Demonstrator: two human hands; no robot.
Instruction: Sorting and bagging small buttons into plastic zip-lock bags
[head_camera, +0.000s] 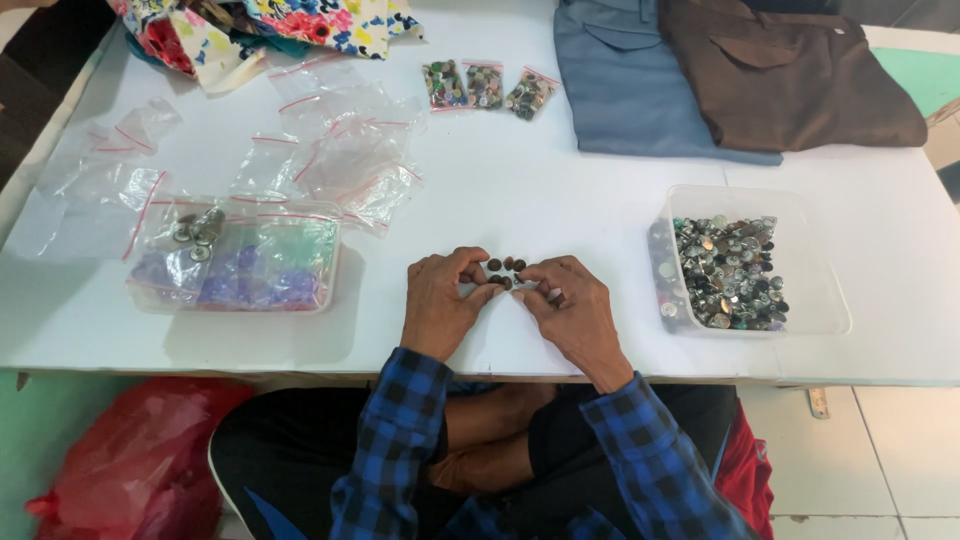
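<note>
At the near edge of the white table (520, 190), the person's two hands meet over a small cluster of dark brown buttons (505, 272). Left hand (442, 303) rests knuckles up with its fingers curled in, thumb and forefinger closed to a pinch against the buttons at its side of the cluster. Right hand (572, 308) is curled the same way, its fingertips pinched together at the other side; whether it grips a button or something thin and clear is too small to tell. Both sleeves are blue-and-black plaid.

To the right, well apart from the hands, stands a clear plastic tub (815, 300) with a heap of mixed metal buttons (728, 272) piled in its left half. To the left sits another clear tub (238, 256) holding filled zip bags, some with purple pieces, one with silver buttons. Empty zip bags with red seal strips (340, 150) lie scattered behind it. Three small filled button bags (487, 88) lie farther back, beside folded blue trousers (625, 80) and brown trousers (790, 70). Floral cloth (260, 25) is bunched at the far left corner. Below the table edge, a red plastic bag (140, 455) lies on the floor.
</note>
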